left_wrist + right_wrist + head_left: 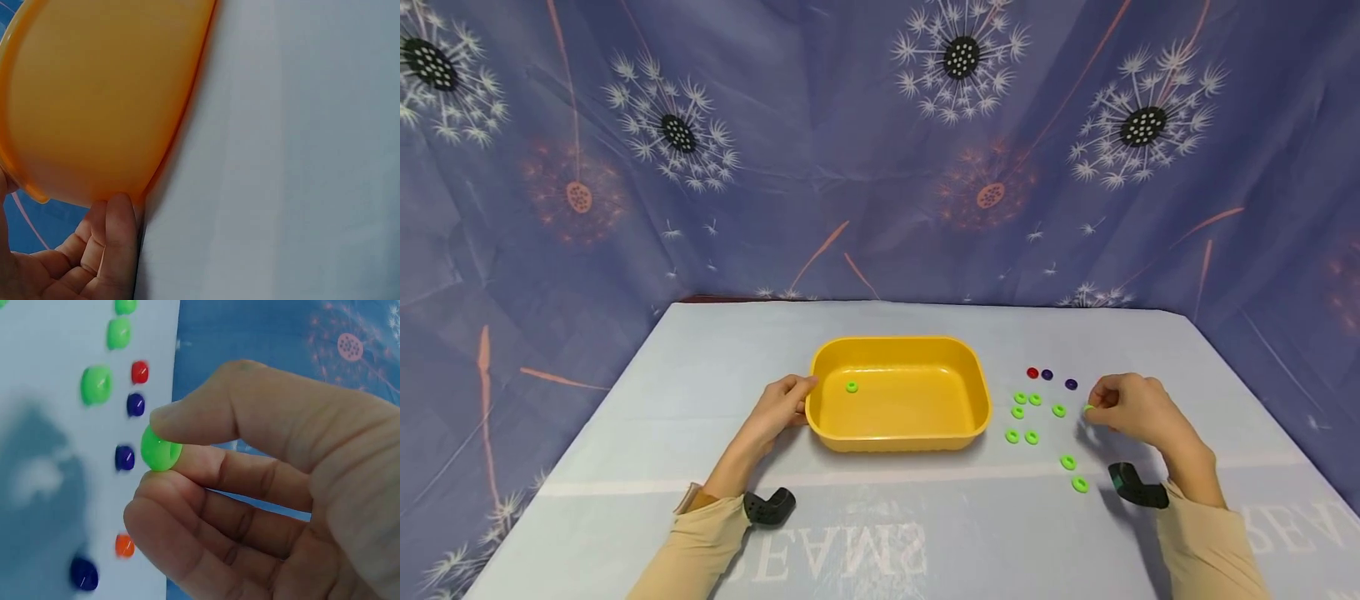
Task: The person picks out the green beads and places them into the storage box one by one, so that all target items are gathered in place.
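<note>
A shallow yellow plastic tub (891, 443) sits on the table with one small green ring (852, 387) inside, toward its left. My left hand (781, 406) grips the tub's left end, thumb at the rim and fingers against the outer wall (94, 137). Off to the right, my right hand (1138, 408) pinches another green ring (160, 450) between thumb and index finger, held above the table. Between that hand and the tub lie several loose green rings, among them one nearby (1059, 411) and one closer to me (1079, 484).
Behind the loose green rings lie a red ring (1033, 373) and dark purple rings (1071, 384). The right wrist view also shows an orange ring (125, 545). A pale cloth covers the table (820, 533), and a blue dandelion-print curtain (850, 167) hangs behind it.
</note>
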A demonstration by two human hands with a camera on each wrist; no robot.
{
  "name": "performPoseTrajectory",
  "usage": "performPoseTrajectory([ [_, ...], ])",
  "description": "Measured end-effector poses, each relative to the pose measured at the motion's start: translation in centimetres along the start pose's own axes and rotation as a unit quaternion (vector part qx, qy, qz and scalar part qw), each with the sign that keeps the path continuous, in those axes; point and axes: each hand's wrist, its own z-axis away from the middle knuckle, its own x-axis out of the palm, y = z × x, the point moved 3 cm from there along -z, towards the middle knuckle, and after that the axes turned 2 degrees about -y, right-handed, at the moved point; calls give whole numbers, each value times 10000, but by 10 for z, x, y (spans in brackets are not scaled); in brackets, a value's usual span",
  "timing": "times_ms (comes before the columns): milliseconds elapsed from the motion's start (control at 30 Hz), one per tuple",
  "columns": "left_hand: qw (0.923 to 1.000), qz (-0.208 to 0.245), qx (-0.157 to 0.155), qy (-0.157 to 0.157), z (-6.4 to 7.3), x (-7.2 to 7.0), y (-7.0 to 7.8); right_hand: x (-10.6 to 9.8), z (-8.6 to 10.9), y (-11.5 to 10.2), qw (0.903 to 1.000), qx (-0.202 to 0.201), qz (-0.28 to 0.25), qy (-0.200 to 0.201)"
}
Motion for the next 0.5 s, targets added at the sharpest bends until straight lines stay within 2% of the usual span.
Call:
performPoseTrajectory([
  [200, 10000, -26, -25, 76, 1, 1, 1, -11, -28, -29, 9993, -358, -10, -90],
  [367, 9999, -17, -39, 104, 1, 1, 2, -23, -57, -69, 9972, -733, 146, -73],
  [500, 9999, -4, -44, 113, 2, 2, 1, -25, -81, -104, 9949, -982, 185, -92],
])
